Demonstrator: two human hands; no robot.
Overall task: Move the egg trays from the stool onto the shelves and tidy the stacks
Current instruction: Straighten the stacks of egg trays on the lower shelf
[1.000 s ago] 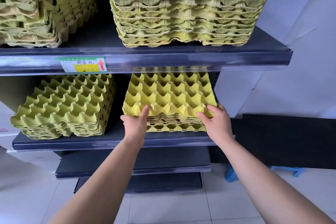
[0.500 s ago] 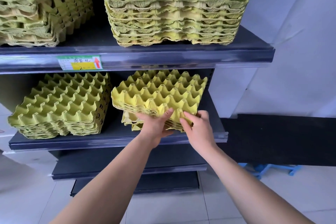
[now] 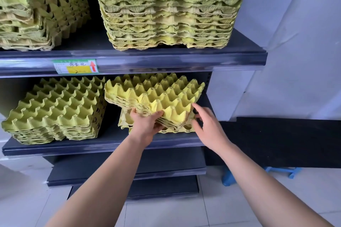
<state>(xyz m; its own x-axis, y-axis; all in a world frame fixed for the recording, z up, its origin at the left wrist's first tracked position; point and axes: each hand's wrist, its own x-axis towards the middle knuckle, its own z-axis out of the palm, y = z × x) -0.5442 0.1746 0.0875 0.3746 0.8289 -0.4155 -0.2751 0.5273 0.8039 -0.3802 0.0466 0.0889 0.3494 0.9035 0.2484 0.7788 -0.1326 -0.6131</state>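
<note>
A small bundle of yellow egg trays (image 3: 155,96) is lifted and turned askew above the lower trays (image 3: 127,121) of the right stack on the middle shelf (image 3: 103,145). My left hand (image 3: 147,123) grips the bundle's front edge from below, thumb on top. My right hand (image 3: 208,125) hovers at the bundle's right front corner with fingers spread, touching or nearly touching it. A second stack of trays (image 3: 55,110) sits at the left of the same shelf.
The upper shelf (image 3: 166,59) carries a tall tray stack (image 3: 169,11) on the right and another (image 3: 40,9) on the left, with a price label (image 3: 75,66) on its rail. Lower dark shelves (image 3: 125,173) stand below. A blue stool (image 3: 230,178) is on the tiled floor at right.
The upper trays were lifted off the right stack and rotated. My left hand shifted under the front edge; my right hand let go and opened at the right corner.
</note>
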